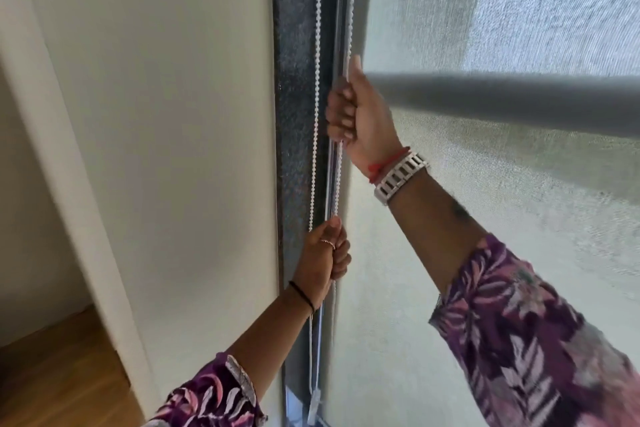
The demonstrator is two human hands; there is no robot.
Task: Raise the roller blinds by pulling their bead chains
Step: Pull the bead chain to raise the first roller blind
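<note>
Both fists gripped one white bead chain (347, 28), right hand (356, 114) above left hand (323, 255); no writing was legible.

white wall (173, 114) | wooden floor (62, 374) | dark window frame (298, 80)

Bead chain (316, 114) white. Roller blind (519, 10) pale grey, fine woven mesh; its bottom bar (502, 97) darker grey. Window frame (298, 97) dark, speckled charcoal. Wall (173, 114) off-white. Floor (62, 374) warm brown wood. Sleeves (519, 340) purple, with pink and white leaf print. Watch band (398, 177) silver; wrist thread (388, 163) red; other wrist's band (301, 293) black.
</note>
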